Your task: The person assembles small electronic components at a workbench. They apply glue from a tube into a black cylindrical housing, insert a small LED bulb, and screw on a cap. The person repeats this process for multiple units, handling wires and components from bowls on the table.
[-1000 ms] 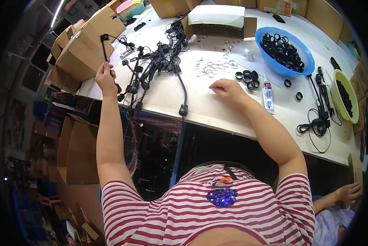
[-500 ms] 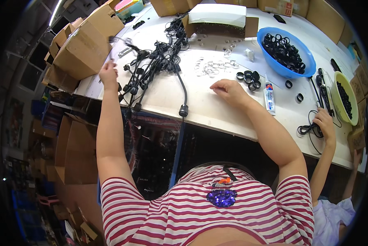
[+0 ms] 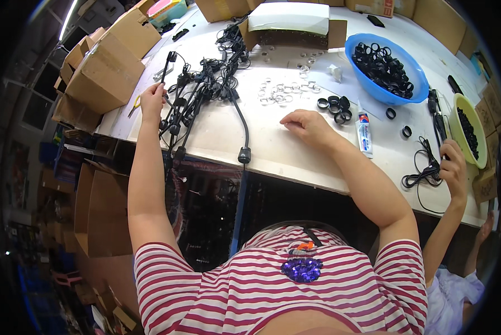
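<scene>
My left hand is closed round a black cable, whose end piece sticks up above my fingers. Beside that hand lies a heap of tangled black cables, some hanging over the near table edge. One thicker cable ends in a black round connector at the edge. My right hand rests on the table with its fingers pressed together; whatever they may hold is hidden. Beyond it lie several clear rings, and to its right several black rings and a white and blue tube.
A blue bowl of black rings and a yellow-green bowl of small black parts stand right. A co-worker's hand holds a black cable there. Cardboard boxes line the left; an opened box stands behind. Yellow-handled scissors lie left.
My left hand has moved slightly right, and its cable end now stands upright instead of swinging left. My right hand has stayed in place. The co-worker's hand has moved up to the cable.
</scene>
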`<state>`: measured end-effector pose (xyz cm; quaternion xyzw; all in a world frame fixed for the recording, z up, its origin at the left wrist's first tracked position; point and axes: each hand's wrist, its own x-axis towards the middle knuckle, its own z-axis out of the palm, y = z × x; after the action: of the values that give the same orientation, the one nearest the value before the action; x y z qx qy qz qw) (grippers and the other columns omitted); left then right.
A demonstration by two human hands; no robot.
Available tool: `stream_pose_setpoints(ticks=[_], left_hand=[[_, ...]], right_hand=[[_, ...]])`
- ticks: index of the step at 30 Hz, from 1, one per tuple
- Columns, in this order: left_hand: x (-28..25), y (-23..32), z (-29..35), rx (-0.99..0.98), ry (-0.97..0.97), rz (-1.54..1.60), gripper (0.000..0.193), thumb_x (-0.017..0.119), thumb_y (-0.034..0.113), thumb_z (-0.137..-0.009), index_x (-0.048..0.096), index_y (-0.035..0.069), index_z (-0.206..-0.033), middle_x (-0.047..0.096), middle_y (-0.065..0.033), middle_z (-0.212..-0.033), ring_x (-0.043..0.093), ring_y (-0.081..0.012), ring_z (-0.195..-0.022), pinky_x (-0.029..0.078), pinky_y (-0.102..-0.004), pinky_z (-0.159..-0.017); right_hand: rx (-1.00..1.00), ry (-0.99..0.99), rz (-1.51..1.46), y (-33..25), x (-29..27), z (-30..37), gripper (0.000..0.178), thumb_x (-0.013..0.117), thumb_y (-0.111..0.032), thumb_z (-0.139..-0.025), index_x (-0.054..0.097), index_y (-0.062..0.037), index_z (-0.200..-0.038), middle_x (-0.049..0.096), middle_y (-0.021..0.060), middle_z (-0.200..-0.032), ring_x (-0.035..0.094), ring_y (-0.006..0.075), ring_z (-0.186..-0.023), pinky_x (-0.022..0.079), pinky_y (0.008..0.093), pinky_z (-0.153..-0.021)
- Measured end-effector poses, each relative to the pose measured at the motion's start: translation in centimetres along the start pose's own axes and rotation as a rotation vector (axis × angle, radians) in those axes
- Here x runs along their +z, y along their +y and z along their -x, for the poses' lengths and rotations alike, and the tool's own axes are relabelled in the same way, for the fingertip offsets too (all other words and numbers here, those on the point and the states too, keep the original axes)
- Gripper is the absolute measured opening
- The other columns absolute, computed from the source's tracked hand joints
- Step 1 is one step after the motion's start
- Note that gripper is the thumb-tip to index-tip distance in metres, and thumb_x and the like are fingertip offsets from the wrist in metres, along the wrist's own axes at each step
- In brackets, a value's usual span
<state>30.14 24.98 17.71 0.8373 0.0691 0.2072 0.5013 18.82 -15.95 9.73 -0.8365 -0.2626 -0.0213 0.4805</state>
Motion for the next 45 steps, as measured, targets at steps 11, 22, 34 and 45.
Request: stream_pose_setpoints(ticks=[11, 22, 34, 45], left_hand=[[-1.0, -2.1, -3.3, 0.107, 0.343, 0.169, 0.015, 0.054, 0.014, -0.087, 0.059, 0.0, -0.089, 0.056, -0.0033, -0.069, 0.042, -0.0053, -0.045, 0.029, -0.019, -0.037], [-5.1, 3.9, -0.5, 0.201, 0.29, 0.668, 0.017, 0.053, 0.012, -0.088, 0.061, 0.001, -0.098, 0.055, -0.0018, -0.072, 0.042, -0.0054, -0.049, 0.031, -0.0192, -0.042], [-6.2, 16.2, 15.8, 0.801, -0.385, -0.212, 0.019, 0.06, -0.002, -0.077, 0.065, 0.0, -0.095, 0.057, -0.0039, -0.073, 0.049, -0.0087, -0.059, 0.038, -0.0212, -0.051], [1.4, 13.7, 26.7, 1.201, -0.059, 0.163, 0.014, 0.064, 0.018, -0.077, 0.06, 0.005, -0.083, 0.056, -0.0067, -0.081, 0.055, -0.0191, -0.072, 0.042, -0.0308, -0.071]], right_hand=[[-0.027, -0.009, 0.033, 0.3, 0.2, -0.4, 0.016, 0.056, -0.008, -0.079, 0.064, -0.0039, -0.092, 0.063, 0.0125, -0.09, 0.06, 0.0241, -0.082, 0.047, 0.0299, -0.075], [0.038, -0.007, 0.017, -0.8, 0.1, -0.4, 0.016, 0.055, -0.008, -0.08, 0.064, -0.0033, -0.093, 0.063, 0.0132, -0.091, 0.06, 0.0242, -0.084, 0.047, 0.0302, -0.074], [-0.53, 0.454, 0.096, -15.4, -4.3, 0.4, 0.056, 0.06, -0.035, -0.081, 0.042, -0.0078, -0.126, 0.047, 0.0143, -0.12, 0.048, 0.0238, -0.107, 0.038, 0.0352, -0.09], [-0.05, 0.265, -0.169, -13.8, 2.3, 11.5, 0.013, 0.052, -0.012, -0.084, 0.056, 0.0002, -0.081, 0.05, 0.0031, -0.064, 0.046, 0.0105, -0.055, 0.037, 0.0242, -0.051]])
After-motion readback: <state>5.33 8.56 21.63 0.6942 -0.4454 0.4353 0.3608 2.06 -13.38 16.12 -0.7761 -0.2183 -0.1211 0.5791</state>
